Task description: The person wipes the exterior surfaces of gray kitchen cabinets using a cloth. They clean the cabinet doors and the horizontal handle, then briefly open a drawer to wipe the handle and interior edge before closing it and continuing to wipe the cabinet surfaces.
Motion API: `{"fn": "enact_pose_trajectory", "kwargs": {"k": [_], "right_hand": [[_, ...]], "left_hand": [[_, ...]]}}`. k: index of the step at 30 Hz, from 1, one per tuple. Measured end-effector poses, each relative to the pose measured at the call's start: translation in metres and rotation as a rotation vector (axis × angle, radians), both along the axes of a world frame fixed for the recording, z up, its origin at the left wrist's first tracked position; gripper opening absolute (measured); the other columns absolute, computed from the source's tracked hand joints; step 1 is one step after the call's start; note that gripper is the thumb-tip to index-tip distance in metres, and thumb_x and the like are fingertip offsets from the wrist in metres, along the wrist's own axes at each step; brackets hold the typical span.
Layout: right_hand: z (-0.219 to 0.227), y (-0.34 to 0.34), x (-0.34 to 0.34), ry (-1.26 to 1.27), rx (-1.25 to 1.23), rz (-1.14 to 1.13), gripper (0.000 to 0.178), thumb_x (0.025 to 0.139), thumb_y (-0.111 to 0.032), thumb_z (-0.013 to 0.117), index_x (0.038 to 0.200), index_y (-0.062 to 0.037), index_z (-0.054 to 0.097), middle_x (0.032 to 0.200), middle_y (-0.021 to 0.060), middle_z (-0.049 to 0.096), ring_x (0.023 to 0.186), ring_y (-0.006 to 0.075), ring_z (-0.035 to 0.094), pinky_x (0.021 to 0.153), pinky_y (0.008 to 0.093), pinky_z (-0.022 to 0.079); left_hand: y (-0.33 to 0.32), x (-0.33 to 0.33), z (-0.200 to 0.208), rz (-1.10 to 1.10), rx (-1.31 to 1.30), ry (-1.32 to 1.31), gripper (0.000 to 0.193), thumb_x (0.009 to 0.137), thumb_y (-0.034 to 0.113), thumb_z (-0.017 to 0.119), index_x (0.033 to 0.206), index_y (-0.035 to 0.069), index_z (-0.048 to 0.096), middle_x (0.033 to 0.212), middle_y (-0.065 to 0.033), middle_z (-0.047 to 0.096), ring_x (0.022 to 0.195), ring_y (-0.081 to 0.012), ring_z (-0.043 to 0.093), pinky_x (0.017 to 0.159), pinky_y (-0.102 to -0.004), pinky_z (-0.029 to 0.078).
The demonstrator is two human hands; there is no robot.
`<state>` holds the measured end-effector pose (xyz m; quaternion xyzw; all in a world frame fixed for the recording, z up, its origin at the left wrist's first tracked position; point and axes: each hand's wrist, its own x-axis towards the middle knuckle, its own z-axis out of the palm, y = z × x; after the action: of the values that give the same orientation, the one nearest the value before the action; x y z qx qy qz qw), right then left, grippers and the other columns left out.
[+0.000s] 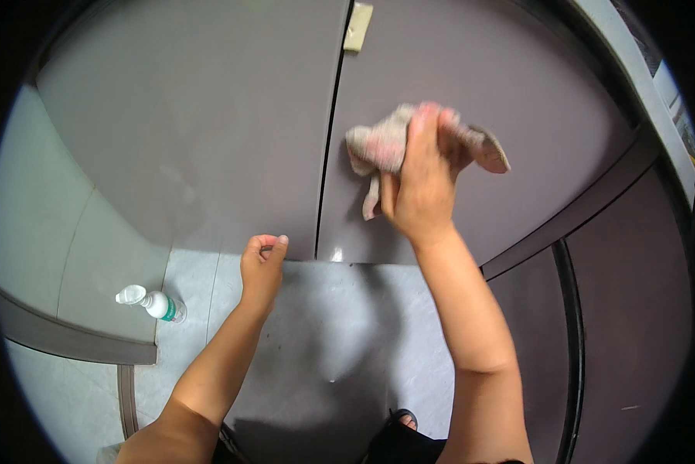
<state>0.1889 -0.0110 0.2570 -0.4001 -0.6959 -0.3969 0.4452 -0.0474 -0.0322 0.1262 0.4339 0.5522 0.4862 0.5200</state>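
**Right hand's got the cloth up by the seam, left hand's just hanging out**

Head view: the right hand (425, 189) has its grip closed on a crumpled, pinkish-beige cloth (382, 147) over the right grey panel (548, 93). The cloth bunches under and past the fingertips, its long axis running roughly left to right, crosswise to the fingers, with a loose tail drooping below on the left. Its left end sits just beside the dark seam (329, 147) between the 2 panels. Hand's a bit blurry, so whether the whole cloth touches the panel, can't tell.

Left hand (262, 271) is way lower, fingers curled in, nothing visible in it, near the bottom of the left grey panel (208, 116). The cloth is up and to its right, so the right hand is obviously the nearer of the 2.

Room-wise: smooth panels, a pale yellow tag (358, 28) up top by the seam, and a white spray bottle (162, 305) standing on the light grey floor (425, 332), left of the left hand.
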Motion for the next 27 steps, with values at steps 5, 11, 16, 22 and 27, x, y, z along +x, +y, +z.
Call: {"fn": "enact_pose_trajectory", "kwargs": {"k": [5, 11, 16, 22, 27], "right_hand": [[-0.064, -0.014, 0.020, -0.115, -0.118, -0.062, 0.064, 0.085, 0.006, 0.059, 0.143, 0.0103, 0.034, 0.142, 0.0296, 0.044, 0.137, 0.0481, 0.037, 0.112, 0.0532, 0.031], [-0.005, -0.004, -0.012, 0.122, -0.078, -0.028, 0.066, 0.083, 0.001, 0.061, 0.143, 0.0087, 0.035, 0.148, 0.0314, 0.036, 0.138, 0.0508, 0.032, 0.114, 0.0537, 0.028], [-0.084, -0.009, 0.005, 0.055, -0.275, -0.099, 0.070, 0.078, -0.009, 0.067, 0.144, -0.0176, 0.045, 0.156, 0.0248, 0.027, 0.145, 0.0508, 0.016, 0.110, 0.0540, 0.032], [-0.158, -0.029, 0.072, -0.322, -0.354, -0.133, 0.059, 0.081, -0.018, 0.063, 0.137, -0.0360, 0.053, 0.154, 0.0037, 0.039, 0.147, 0.0260, 0.027, 0.116, 0.0580, 0.010], [0.016, 0.005, 0.062, 0.186, 0.165, -0.016, 0.083, 0.067, -0.025, 0.074, 0.144, -0.0118, 0.045, 0.153, 0.0277, 0.029, 0.144, 0.0476, 0.022, 0.116, 0.0572, 0.019]], "left_hand": [[0.037, -0.006, 0.027, 0.148, 0.154, -0.153, 0.023, 0.096, 0.028, 0.064, 0.097, 0.007, 0.057, 0.074, 0.0056, 0.047, 0.065, -0.0039, 0.039, 0.057, -0.0216, 0.034], [0.035, -0.020, 0.012, 0.156, 0.096, -0.107, 0.023, 0.095, 0.029, 0.066, 0.098, 0.007, 0.058, 0.082, 0.0030, 0.053, 0.074, -0.0054, 0.046, 0.068, -0.0222, 0.039], [0.042, -0.015, 0.005, 0.133, 0.106, -0.115, 0.023, 0.095, 0.030, 0.066, 0.098, 0.008, 0.058, 0.083, 0.0031, 0.053, 0.076, -0.0065, 0.047, 0.069, -0.0232, 0.039], [0.037, -0.010, 0.020, 0.108, 0.066, -0.107, 0.023, 0.094, 0.026, 0.068, 0.101, 0.007, 0.058, 0.081, 0.0034, 0.052, 0.074, -0.0059, 0.045, 0.068, -0.0218, 0.038], [0.040, -0.018, -0.001, 0.071, 0.123, -0.054, 0.022, 0.095, 0.030, 0.066, 0.103, 0.011, 0.060, 0.091, 0.0021, 0.057, 0.084, -0.0083, 0.054, 0.075, -0.0254, 0.043]]}}
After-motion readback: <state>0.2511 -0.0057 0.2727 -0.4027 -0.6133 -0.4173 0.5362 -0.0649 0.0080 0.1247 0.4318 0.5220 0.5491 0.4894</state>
